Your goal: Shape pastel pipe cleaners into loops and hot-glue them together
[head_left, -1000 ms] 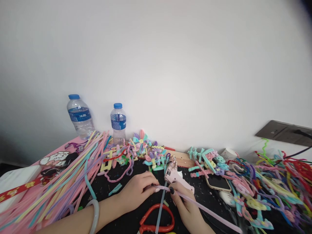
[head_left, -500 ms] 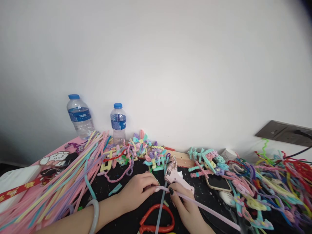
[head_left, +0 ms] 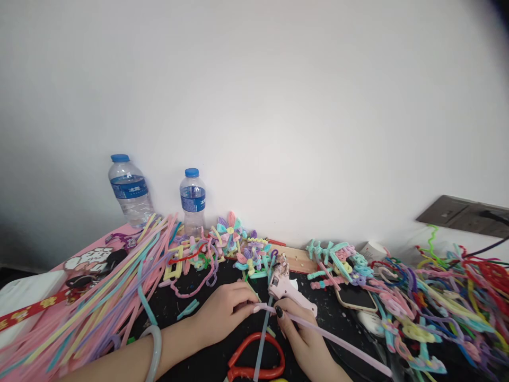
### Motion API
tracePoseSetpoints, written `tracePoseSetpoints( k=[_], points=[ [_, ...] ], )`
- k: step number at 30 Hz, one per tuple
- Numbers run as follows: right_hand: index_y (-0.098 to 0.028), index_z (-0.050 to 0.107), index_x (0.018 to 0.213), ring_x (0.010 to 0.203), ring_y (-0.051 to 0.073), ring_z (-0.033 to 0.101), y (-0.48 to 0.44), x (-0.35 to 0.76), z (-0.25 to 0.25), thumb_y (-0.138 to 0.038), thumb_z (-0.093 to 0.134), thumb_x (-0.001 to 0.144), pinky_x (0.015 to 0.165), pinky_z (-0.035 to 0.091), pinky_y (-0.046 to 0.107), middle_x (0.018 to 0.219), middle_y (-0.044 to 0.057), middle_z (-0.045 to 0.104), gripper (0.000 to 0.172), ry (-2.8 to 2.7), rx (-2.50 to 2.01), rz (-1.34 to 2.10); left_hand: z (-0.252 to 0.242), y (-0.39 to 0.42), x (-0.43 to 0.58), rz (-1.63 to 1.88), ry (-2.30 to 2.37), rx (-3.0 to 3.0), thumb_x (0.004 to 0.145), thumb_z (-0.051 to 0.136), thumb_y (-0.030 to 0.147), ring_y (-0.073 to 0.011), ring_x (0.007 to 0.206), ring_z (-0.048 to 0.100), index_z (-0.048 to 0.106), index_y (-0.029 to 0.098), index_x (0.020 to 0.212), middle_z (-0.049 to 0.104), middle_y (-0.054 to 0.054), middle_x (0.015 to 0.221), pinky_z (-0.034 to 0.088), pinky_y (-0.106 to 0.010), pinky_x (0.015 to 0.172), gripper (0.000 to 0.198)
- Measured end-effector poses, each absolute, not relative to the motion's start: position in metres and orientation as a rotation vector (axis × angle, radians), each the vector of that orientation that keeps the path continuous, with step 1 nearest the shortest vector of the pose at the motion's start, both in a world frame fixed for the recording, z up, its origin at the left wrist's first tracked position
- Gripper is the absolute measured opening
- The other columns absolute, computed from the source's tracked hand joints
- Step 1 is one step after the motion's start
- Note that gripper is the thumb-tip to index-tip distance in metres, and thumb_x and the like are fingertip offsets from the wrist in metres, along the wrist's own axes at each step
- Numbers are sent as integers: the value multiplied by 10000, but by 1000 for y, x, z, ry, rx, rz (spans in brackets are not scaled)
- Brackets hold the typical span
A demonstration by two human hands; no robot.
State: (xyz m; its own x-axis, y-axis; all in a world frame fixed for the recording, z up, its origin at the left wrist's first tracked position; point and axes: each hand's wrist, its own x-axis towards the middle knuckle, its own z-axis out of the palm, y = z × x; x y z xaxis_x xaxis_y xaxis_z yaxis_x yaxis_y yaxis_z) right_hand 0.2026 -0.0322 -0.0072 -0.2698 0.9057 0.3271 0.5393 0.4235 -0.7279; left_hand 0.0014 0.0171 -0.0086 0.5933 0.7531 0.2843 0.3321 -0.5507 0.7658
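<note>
A pale purple pipe cleaner [head_left: 338, 339] runs between my hands, its long end sloping down to the right. My left hand [head_left: 228, 307] pinches its short end between thumb and fingers. My right hand [head_left: 300, 329] is closed on it a little farther along, thumb on top. Just behind my right hand lies a pale pink glue gun [head_left: 288, 289]. Its translucent glue stick [head_left: 261, 339] reaches toward me, passing under the pipe cleaner. Red-handled scissors [head_left: 234, 361] lie below my hands, their blades out of sight.
Loose pastel pipe cleaners [head_left: 119, 297] cover the left side. Bent pipe-cleaner shapes [head_left: 254, 260] lie along the back. Two water bottles [head_left: 129, 193] stand against the wall. To the right are a phone [head_left: 357, 298], a white mouse [head_left: 370, 323] and a tangle of coloured pipe cleaners [head_left: 449, 302].
</note>
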Motion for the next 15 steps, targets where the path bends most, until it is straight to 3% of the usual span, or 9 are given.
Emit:
tracePoseSetpoints(
  k=[15],
  points=[
    [-205,531,783,633,167,505,-34,206,-11,-303,345,957,596,404,252,662,1,527,273,-1919,-1239,690,-9,17,0,772,879,2116,875,534,227,-150,760,564,666,183,900,632,-18,849,424,-239,697,141]
  ],
)
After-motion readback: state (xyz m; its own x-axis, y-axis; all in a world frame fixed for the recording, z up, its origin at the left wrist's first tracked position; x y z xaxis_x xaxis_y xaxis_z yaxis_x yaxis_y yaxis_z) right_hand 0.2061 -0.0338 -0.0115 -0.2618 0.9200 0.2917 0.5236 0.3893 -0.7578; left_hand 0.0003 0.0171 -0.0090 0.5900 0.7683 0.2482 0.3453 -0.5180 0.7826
